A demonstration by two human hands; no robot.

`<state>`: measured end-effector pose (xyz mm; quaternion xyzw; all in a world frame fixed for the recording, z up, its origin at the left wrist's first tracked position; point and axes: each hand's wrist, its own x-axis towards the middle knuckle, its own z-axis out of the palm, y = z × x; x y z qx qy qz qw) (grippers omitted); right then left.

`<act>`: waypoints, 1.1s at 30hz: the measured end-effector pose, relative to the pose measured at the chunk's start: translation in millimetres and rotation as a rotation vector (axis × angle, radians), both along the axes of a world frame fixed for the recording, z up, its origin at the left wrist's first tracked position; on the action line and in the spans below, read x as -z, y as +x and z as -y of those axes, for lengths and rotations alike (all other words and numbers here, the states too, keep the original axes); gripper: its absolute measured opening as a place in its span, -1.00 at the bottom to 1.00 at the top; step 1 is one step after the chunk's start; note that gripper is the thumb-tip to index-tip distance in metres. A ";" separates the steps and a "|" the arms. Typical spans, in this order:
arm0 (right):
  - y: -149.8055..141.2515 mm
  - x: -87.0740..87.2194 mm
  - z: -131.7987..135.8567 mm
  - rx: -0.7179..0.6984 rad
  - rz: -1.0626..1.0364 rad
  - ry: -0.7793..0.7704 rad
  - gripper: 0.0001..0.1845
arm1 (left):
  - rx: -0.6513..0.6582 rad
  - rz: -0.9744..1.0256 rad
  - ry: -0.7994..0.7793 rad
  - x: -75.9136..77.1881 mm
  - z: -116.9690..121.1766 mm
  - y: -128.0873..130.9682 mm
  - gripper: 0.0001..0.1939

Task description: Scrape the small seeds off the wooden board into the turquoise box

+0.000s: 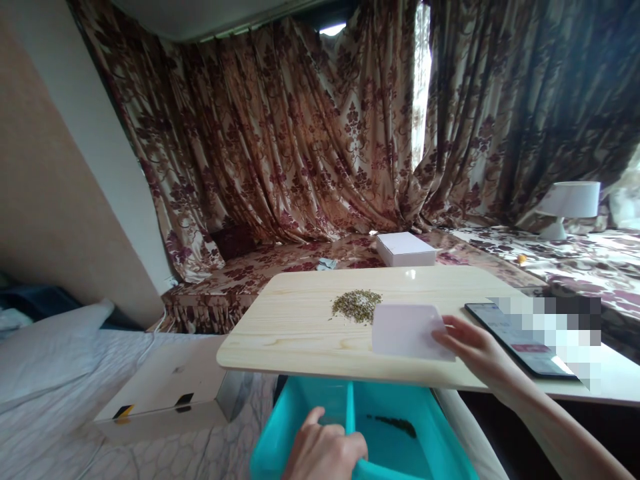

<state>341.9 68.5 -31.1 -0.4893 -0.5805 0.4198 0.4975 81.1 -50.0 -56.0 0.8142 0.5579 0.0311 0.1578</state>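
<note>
While a pale pillow (pixel 55 350) lies at the far left of the bed (pixel 150 457), a big flat white box (pixel 170 380) rests on the covers to the right of it. The box has black and yellow marks on its near side. Next comes the light wood table (pixel 280 337), with its rounded left end close to the box. Under the near edge of the table is a bright blue-green bin (pixel 267 447), split into two parts by a thin wall (pixel 351 413). The left hand (pixel 325 450) is at the near side of the bin, over the left part, with its thumb by the thin wall. Its fingers are bent, but I cannot tell how tightly it holds on.

On top of the table, near the middle, is a loose pile of tiny green and brown bits (pixel 357 307). Some dark bits (pixel 399 425) lie on the bottom of the bin's right part. Behind the table sits a small white box (pixel 406 248). Just right of the pile is a flat white card (pixel 407 332). The right hand (pixel 463 337) pinches its right edge between thumb and fingers. Past that hand, a dark-edged tablet (pixel 525 347) lies on the table, partly blurred. Farther back on the right stands a white lamp (pixel 573 200).
</note>
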 end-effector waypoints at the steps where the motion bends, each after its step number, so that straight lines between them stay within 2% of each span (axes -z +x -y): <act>1: 7.6 -1.1 -4.3 0.081 -0.011 0.020 -0.59 | 0.053 -0.020 0.015 3.0 -2.6 8.3 -0.83; 3: 17.9 -0.8 -14.3 0.183 -0.012 0.038 -0.62 | 0.155 -0.071 0.058 5.9 -7.0 27.6 -0.84; 5: 20.4 1.4 -22.8 0.225 -0.016 0.060 -0.66 | 0.174 -0.118 0.118 3.3 -9.9 47.0 -0.83; 9: 10.2 5.9 -30.9 0.221 -0.007 0.044 -0.72 | 0.225 -0.200 0.030 -12.3 -11.5 69.7 -0.70; 13: 0.8 10.4 -35.1 0.204 0.008 0.051 -0.75 | 0.216 -0.184 -0.013 -22.7 -9.0 67.1 -0.63; 20: -4.5 18.8 -42.8 0.187 0.031 0.066 -0.79 | 0.209 -0.166 -0.067 -23.4 -9.9 61.6 -0.61; 27: -9.7 15.0 -35.6 0.121 0.030 0.050 -0.77 | 0.215 -0.174 -0.067 -28.4 -9.3 64.6 -0.65; 33: -1.3 12.7 -29.5 0.176 0.026 0.049 -0.75 | 0.199 -0.164 -0.052 -30.7 -3.3 65.4 -0.66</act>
